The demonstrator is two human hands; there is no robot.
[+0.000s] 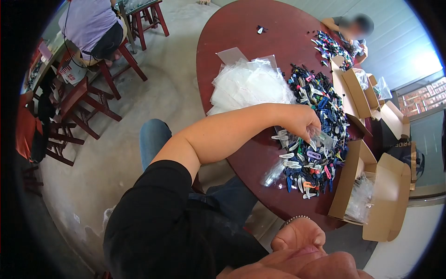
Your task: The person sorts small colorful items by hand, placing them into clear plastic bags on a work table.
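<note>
My left hand (302, 124) reaches over a large heap of snap hair clips (320, 100) on the table. Its fingers are closed on a small clear plastic bag (321, 138), which lies over the clips. White, black, blue, purple and pink clips show around it. My right hand (298, 232), close below my chin, has a beaded bracelet at the wrist; its fingers cannot be made out. Left of the heap, a pile of flat clear plastic bags (251, 84) is spread on the table.
The round dark red table (223, 28) carries a few loose clips (261, 29) at its far side. An open cardboard box (346, 190) with plastic bags stands at the right edge. Another person (346, 30) sits by a second clip heap. Wooden stools (83, 104) stand at left.
</note>
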